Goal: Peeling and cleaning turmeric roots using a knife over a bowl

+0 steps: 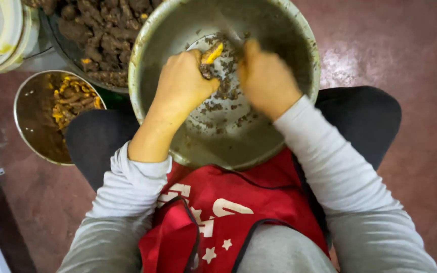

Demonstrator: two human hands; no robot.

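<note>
A large steel bowl (293,46) rests on my lap between my knees. My left hand (180,86) is closed around a small muddy root (211,53) whose scraped end shows bright orange. My right hand (266,78) is closed just to the right of it, thumb up. It grips what looks like a thin grey blade (230,33), blurred, that reaches toward the root. Brown peel scraps (223,103) lie scattered on the bowl's bottom under both hands.
A smaller steel bowl (31,121) of peeled orange pieces (74,98) stands on the floor at the left. Behind it sits a dark pan of unpeeled muddy roots (102,33) and a white bucket (1,30). A red apron (238,212) covers my lap.
</note>
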